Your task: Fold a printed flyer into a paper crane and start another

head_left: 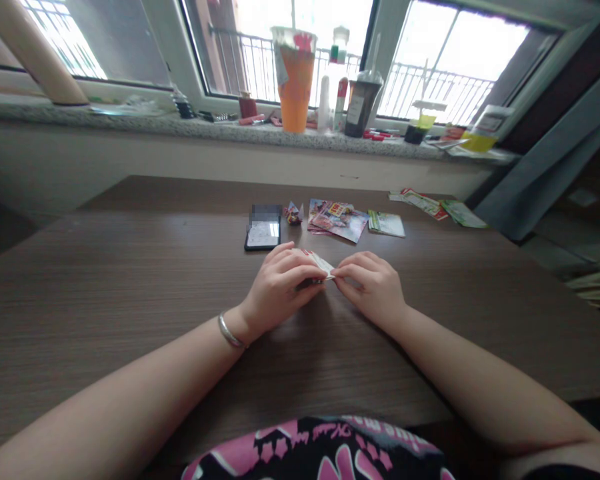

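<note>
A small folded piece of white paper with red print is pinched between my two hands, just above the brown table. My left hand is closed on its left side and covers much of it. The fingertips of my right hand pinch its right corner. Behind my left hand lies a phone with its screen lit. Next to the phone sits a small folded colourful paper piece. Beyond my hands, several printed colourful sheets lie in an overlapping stack.
Right of the stack lies a green-and-white pack of paper, with more printed leaflets farther right. On the granite windowsill stand a tall cup of orange drink, a dark lidded cup and several bottles.
</note>
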Motion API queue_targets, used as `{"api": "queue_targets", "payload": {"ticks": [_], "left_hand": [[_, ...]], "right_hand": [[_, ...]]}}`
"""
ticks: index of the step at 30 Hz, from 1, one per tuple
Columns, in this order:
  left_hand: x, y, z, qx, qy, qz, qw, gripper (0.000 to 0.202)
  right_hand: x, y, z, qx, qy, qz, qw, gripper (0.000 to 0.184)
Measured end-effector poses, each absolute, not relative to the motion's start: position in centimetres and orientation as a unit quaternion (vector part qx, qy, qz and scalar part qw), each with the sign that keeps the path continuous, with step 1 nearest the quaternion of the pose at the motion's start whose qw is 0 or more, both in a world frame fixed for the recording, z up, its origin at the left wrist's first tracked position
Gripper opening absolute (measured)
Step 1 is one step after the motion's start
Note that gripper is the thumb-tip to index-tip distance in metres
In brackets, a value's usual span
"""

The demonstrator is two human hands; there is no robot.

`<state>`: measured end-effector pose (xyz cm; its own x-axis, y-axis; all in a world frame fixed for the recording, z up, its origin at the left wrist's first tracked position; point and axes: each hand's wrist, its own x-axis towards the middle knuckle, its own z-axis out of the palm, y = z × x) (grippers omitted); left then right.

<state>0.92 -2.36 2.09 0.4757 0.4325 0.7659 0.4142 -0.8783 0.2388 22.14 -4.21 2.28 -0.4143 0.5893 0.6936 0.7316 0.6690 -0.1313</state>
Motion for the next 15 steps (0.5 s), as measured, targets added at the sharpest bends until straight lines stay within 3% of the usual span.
{"api": "queue_targets", "payload": {"ticks": [15], "left_hand": [[0.95,-1.72,1.65,0.828,0.286,0.479,0.049,0.005]], "right_hand": [[22.34,-3.94,2.12,-0.373,-0.819,-0.053,0.433,0.006]]}}
